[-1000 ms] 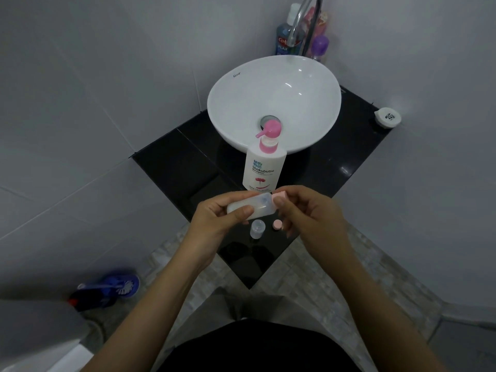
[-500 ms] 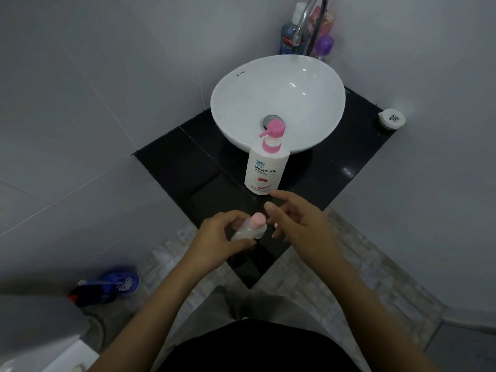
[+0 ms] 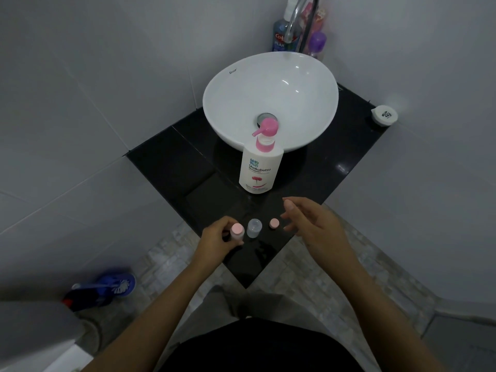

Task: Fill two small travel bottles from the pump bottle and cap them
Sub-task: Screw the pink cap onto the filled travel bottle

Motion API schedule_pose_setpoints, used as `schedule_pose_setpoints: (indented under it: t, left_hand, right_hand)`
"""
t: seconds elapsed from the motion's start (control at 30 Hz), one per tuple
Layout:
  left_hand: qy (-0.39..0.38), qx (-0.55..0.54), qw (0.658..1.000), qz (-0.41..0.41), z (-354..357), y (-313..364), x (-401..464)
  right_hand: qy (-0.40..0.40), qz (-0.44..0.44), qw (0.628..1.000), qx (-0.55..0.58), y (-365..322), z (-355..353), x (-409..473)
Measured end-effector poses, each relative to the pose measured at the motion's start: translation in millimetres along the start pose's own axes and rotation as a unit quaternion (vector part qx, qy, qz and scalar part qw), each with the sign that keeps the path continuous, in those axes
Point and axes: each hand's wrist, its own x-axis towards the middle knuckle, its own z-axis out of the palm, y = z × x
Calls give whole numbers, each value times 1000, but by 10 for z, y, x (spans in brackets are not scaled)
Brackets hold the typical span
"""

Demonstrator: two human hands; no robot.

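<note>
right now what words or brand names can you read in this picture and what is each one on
"Shokubutsu" on the pump bottle; the smaller line under it and the characters above it are too blurred to read.
"Kasso", small, on the sink rim.
"Co..." and "PLAX", partly hidden, on the blue bottle behind the tap.
A dark mark on the white round thing at the counter's corner: unreadable.
The two small bottles and the loose cap show no text.

Pump bottle (image 3: 259, 170), white with pink pump: front label reads "Shokubutsu"; smaller print beneath illegible. Basin (image 3: 271, 100), white: rim marked "Kasso". Blue bottle (image 3: 280, 36) behind the basin: partial lettering "Co…" and "PLAX". Round white holder (image 3: 384, 116): dark mark, unreadable.
</note>
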Motion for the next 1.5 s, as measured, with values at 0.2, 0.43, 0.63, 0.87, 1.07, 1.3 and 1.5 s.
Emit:
schedule_pose_setpoints:
  t: [0.2,0.43,0.63,0.87,1.07,1.3,1.5]
  left_hand:
    - [23,76,997,0,-10,-38,20]
    - [91,152,981,74,130,104,53]
    - [99,248,959,97,224,205,149]
    - [107,197,972,77,110,228,117]
    - [56,156,982,90,-17,232,120]
    - [24,286,952,106,12,255,211]
    - [21,304,948,93,72,307,230]
  right_hand:
    - [-3,-6,1000,-8,24,-24,-3]
    - [-1,-15,1000,4,8,-34,-9]
    - [18,-29,999,6,9,-81,-26]
    - [26,-25,999,4,45,-121,-39]
    - [9,-26,999,17,32,-44,-33]
    - [-6,-23,1000,13,12,10,-20]
    - [9,-21,1000,15,27,-35,-62]
